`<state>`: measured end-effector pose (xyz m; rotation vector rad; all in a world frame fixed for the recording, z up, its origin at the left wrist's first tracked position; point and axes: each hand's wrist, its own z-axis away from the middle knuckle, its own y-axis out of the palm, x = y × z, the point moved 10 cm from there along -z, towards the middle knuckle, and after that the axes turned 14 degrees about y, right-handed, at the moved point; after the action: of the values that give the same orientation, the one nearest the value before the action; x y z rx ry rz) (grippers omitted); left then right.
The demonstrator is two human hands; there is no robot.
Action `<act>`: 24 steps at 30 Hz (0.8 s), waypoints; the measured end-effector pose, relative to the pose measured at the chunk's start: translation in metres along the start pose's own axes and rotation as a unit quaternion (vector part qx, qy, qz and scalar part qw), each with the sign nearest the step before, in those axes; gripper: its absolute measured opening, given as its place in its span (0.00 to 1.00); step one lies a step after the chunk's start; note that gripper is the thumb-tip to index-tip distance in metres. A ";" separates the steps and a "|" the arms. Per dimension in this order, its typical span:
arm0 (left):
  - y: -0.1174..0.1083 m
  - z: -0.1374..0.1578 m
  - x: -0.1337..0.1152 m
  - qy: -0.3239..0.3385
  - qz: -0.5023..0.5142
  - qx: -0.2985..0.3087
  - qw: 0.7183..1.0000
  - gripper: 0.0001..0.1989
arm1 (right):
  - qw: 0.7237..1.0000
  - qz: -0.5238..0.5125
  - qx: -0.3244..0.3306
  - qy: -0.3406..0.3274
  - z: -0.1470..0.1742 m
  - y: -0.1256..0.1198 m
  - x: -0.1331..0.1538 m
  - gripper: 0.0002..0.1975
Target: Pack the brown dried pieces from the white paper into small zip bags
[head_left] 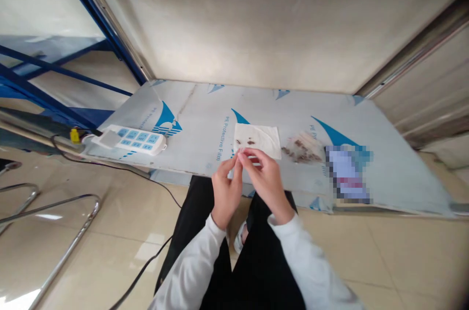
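My left hand (226,190) and my right hand (266,180) meet at the fingertips just over the table's front edge. Both are closed in a pinch, and whatever lies between the fingers is too small to make out. Right behind them a white paper napkin (269,140) lies flat, with a few small dark brown bits (251,141) on it. To the right of the napkin rests a clear plastic bag (303,147) with several brown pieces inside.
The table (198,146) is covered in printed protective film. A white power strip (137,140) with a plug sits at its left end, its black cable (120,167) hanging down. A blurred-out phone-like object (346,173) lies right. Metal chair legs (86,222) stand left.
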<state>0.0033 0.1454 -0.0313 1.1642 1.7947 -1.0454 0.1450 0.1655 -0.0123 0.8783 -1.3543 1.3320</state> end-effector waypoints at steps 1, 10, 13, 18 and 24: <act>0.007 0.012 -0.007 0.001 0.027 0.017 0.999 0.16 | 1.000 -0.026 0.000 0.007 0.004 0.007 -0.001 0.16; -0.006 0.029 0.004 -0.080 0.052 -0.014 0.995 0.15 | 0.989 0.118 0.004 -0.090 0.037 0.003 0.008 0.14; -0.012 0.028 0.002 -0.065 -0.025 -0.001 0.998 0.12 | 0.981 0.167 -0.019 -0.092 0.040 -0.002 0.003 0.14; -0.019 0.024 -0.037 0.066 -0.231 0.041 0.970 0.05 | 0.963 0.240 -0.110 -0.050 0.042 -0.018 0.000 0.12; -0.013 0.020 -0.071 0.192 -0.232 0.126 0.945 0.14 | 0.949 0.298 0.013 -0.102 0.051 -0.005 0.023 0.10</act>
<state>0.0165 0.1008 0.0273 1.1841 2.3745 -1.4261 0.1364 0.1185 0.0165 0.6549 -1.8629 1.7503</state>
